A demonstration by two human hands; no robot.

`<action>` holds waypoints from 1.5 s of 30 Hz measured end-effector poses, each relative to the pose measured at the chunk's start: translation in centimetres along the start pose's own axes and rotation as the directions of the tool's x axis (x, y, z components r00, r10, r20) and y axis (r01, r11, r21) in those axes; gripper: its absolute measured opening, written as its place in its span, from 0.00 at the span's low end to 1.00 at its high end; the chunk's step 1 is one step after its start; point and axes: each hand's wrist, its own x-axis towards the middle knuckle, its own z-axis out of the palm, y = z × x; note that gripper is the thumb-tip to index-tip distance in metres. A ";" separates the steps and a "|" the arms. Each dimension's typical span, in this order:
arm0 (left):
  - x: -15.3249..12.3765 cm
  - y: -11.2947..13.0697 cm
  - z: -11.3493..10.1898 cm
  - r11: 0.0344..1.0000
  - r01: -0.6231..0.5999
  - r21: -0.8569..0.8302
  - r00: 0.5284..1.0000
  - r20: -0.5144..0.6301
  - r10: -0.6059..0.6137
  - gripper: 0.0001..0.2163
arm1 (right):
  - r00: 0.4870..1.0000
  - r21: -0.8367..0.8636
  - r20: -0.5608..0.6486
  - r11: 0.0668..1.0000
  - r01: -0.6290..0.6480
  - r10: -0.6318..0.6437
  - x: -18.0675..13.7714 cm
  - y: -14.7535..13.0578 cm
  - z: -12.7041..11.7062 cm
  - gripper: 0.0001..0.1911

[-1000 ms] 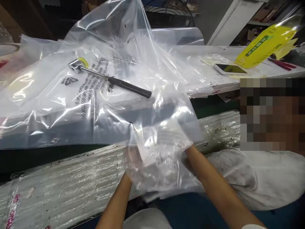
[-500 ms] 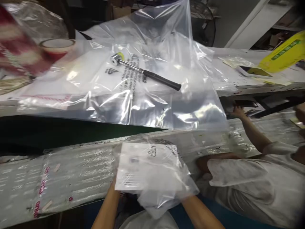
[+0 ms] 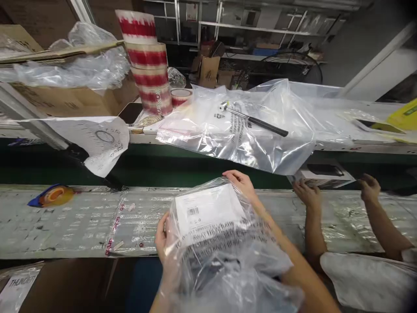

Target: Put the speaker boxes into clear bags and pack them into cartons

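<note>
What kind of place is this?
Likely a packing area in a workshop or warehouse: a stack of red-and-white tape rolls, a cardboard box with clear plastic over it, and a barcoded white package inside a printed clear bag.

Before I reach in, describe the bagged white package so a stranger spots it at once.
Find the long film-covered surface crossing the view. Near its middle, between the person's left hand and right hand, is a clear bag with the white package inside. What sets it apart is the barcode in view, while the co-worker's white box shows a dark shape.
</note>
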 end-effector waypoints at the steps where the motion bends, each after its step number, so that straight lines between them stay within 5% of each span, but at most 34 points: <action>1: -1.4 0.0 -0.5 0.999 -0.032 0.041 0.999 -0.040 0.033 0.18 | 0.999 -0.006 0.040 1.000 0.012 -0.012 0.1 -0.9 -0.4 0.23; 3: -4.1 0.2 -1.8 0.984 -0.092 0.155 0.994 -0.042 0.099 0.17 | 0.995 -0.022 0.074 0.997 0.074 -0.072 0.4 -3.1 -1.3 0.21; 6: -6.7 2.1 -4.4 0.955 -0.145 0.258 0.977 0.192 0.097 0.16 | 0.969 -0.021 0.123 0.976 0.219 -0.214 0.1 -7.0 -2.1 0.18; 10: -6.6 8.9 -5.6 0.946 -0.253 0.201 0.933 0.310 0.184 0.21 | 0.845 0.006 0.410 0.927 0.375 -0.344 -3.1 -13.2 -1.1 0.16; 12: -5.9 13.0 -3.7 0.922 -0.345 0.175 0.861 0.449 0.237 0.37 | 0.786 -0.029 0.519 0.912 0.410 -0.337 -5.5 -16.1 0.2 0.15; 14: -5.5 16.1 -0.8 0.897 -0.360 0.256 0.737 0.668 0.106 0.50 | 0.804 -0.119 0.530 0.916 0.384 -0.268 -7.4 -18.5 1.0 0.18; 16: -5.2 17.9 1.9 0.878 -0.335 0.340 0.647 0.761 -0.048 0.46 | 0.837 -0.138 0.524 0.954 0.267 -0.158 -8.3 -19.6 0.8 0.22; 18: -4.7 18.7 3.2 0.887 -0.278 0.369 0.556 0.815 -0.164 0.34 | 0.786 -0.005 0.614 0.995 0.096 -0.073 -8.0 -19.0 -0.2 0.25; 21: -3.4 18.7 2.2 0.949 -0.142 0.280 0.363 0.907 -0.213 0.20 | 0.636 0.239 0.767 0.958 -0.157 -0.087 -7.3 -14.6 -0.6 0.31; 24: -2.2 17.8 0.3 0.984 0.058 0.169 0.235 0.956 -0.178 0.16 | 0.580 0.358 0.797 0.905 -0.231 -0.168 -8.3 -8.9 2.9 0.27; 29: -0.6 14.8 -0.3 0.960 0.264 0.098 0.176 0.973 -0.148 0.12 | 0.569 0.408 0.750 0.913 0.005 -0.338 -11.8 -4.4 10.5 0.21; 32: 1.3 13.8 -1.0 0.956 0.293 -0.004 -0.013 1.000 0.009 0.16 | 0.568 0.308 0.698 0.899 0.311 -0.435 -12.9 -5.1 10.1 0.14; 34: 2.8 14.0 -2.4 0.959 0.278 -0.057 -0.155 0.982 0.104 0.17 | 0.587 0.265 0.639 0.858 0.440 -0.498 -13.7 -6.1 7.3 0.12; 35: 3.5 14.3 -3.2 0.971 0.228 -0.066 -0.183 0.977 0.110 0.16 | 0.606 0.255 0.613 0.853 0.456 -0.507 -14.3 -6.6 5.5 0.11; 37: 4.5 14.8 -4.7 0.999 0.026 0.017 -0.159 0.987 -0.013 0.13 | 0.652 0.264 0.589 0.876 0.404 -0.478 -15.7 -7.4 1.5 0.10; 39: 4.9 14.9 -5.4 0.980 -0.129 0.152 -0.057 0.985 -0.160 0.09 | 0.683 0.319 0.589 0.900 0.296 -0.433 -16.7 -7.9 -1.7 0.11; 41: 4.9 14.2 -5.2 0.976 -0.093 0.199 0.039 0.980 -0.196 0.08 | 0.668 0.392 0.624 0.902 0.181 -0.406 -16.9 -8.0 -3.7 0.14; 43: 5.0 13.1 -4.3 0.990 0.055 0.129 0.152 0.979 -0.136 0.09 | 0.543 0.400 0.756 0.914 0.058 -0.366 -16.2 -7.7 -4.6 0.22; 45: 5.5 12.1 -2.9 0.984 0.170 0.057 0.263 0.959 -0.101 0.10 | 0.415 0.196 0.892 0.981 0.003 -0.180 -15.0 -7.0 -4.7 0.26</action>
